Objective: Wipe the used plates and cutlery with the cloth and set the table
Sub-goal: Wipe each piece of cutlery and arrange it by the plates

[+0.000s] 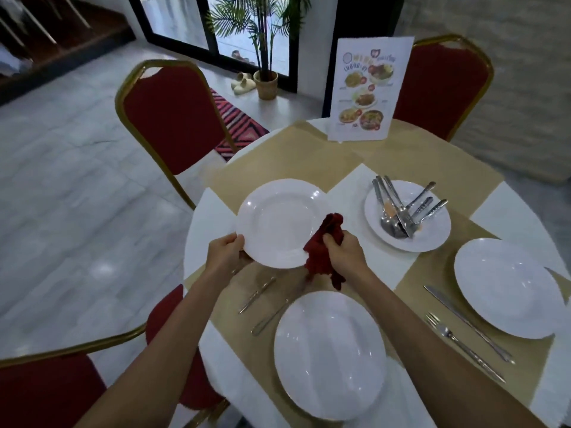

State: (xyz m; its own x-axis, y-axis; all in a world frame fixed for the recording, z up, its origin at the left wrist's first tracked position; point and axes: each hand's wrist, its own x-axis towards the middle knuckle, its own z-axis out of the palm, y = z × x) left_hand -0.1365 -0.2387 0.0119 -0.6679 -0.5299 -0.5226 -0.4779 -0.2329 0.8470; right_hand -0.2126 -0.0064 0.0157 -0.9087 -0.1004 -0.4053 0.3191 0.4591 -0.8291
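Note:
My left hand [227, 250] grips the near-left rim of a white plate [279, 219] held tilted above the table. My right hand [346, 250] clutches a dark red cloth [323, 251] against the plate's near-right rim. A second white plate [329, 353] lies on a tan placemat in front of me, with a knife [258, 294] and a spoon [268, 319] to its left. A third plate [506, 285] lies at the right beside a knife [466, 322] and a fork [463, 350]. Farther back, a plate [432, 239] carries a pile of cutlery [401, 211].
The round white table [213, 205] has tan placemats. A standing menu card [367, 91] is at its far edge. Red chairs with gold frames stand at the far left [173, 118], far right [441, 88] and near left [49, 390]. A potted plant [267, 81] stands by the window.

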